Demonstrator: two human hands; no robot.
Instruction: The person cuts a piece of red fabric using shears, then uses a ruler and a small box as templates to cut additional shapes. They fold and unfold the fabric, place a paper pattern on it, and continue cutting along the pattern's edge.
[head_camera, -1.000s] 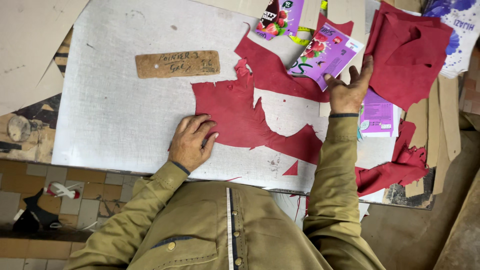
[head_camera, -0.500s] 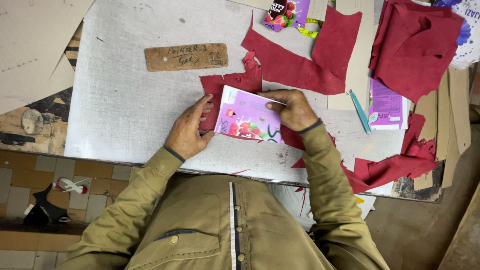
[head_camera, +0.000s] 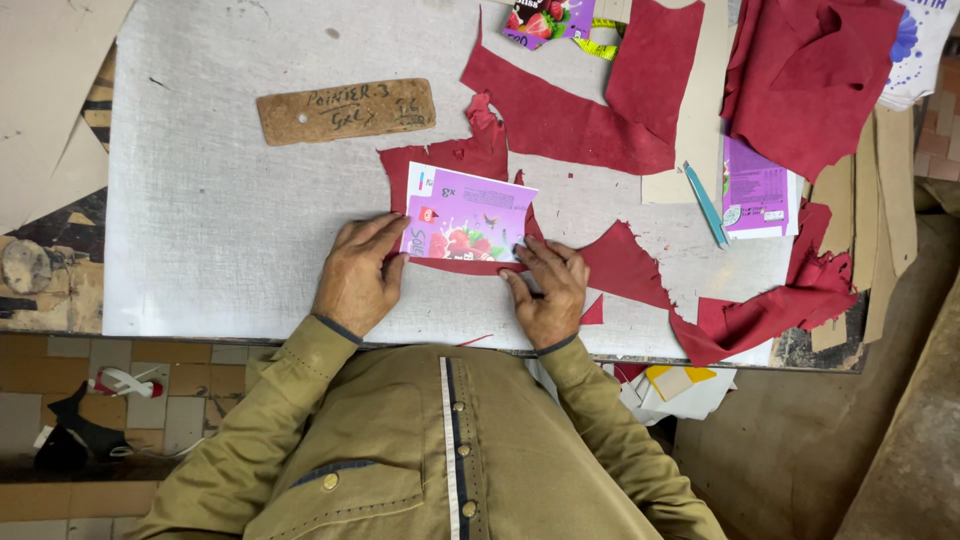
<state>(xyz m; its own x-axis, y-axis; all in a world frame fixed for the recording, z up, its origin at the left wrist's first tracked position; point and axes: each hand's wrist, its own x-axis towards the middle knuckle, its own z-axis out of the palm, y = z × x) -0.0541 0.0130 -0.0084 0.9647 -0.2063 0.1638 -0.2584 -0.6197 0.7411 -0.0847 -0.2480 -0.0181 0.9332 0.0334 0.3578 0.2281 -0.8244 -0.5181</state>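
A purple printed card (head_camera: 465, 218), rectangular with a picture of red berries, lies flat on a piece of red leather (head_camera: 470, 160) near the front edge of the grey counter (head_camera: 220, 200). The left hand (head_camera: 358, 272) rests at the card's left end, palm down and fingers spread flat, their tips touching the card's lower left corner. The right hand (head_camera: 545, 290) sits at the card's lower right corner, fingers loosely bent and pressing there; something thin and dark shows under it, too hidden to tell what it is. Neither hand grips the card.

Up and left of the card lies a brown cardboard strip (head_camera: 346, 110) with handwriting. Up and right of it spreads a larger red leather offcut (head_camera: 590, 110), and beyond that a second purple card (head_camera: 755, 190) with a light blue pen-like tool (head_camera: 705, 203) just beside it. A heap of red leather (head_camera: 810, 80) lies at the far right corner, more scraps (head_camera: 760, 315) to the card's right.
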